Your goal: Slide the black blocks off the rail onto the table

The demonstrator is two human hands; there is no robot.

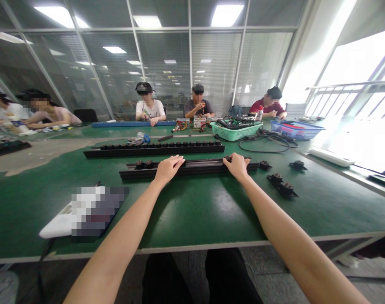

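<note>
A long black rail (208,166) lies crosswise on the green table in front of me. My left hand (169,169) rests over its middle, fingers together and bent over the far side, gripping it. Small black square parts (145,164) sit in the rail left of that hand. Farther right, my right hand (237,166) closes its thumb and fingers on a small black part (226,159) at the rail; its fingers partly hide the part. Several loose parts of the same kind (286,189) lie on the table to the right.
Behind lies a second black rail (154,149) filled with a row of parts. A green basket (236,131) of cables, a black cable (275,145) and a blue basket (295,130) stand beyond. A white device (58,223) lies near left. Several people sit across the table.
</note>
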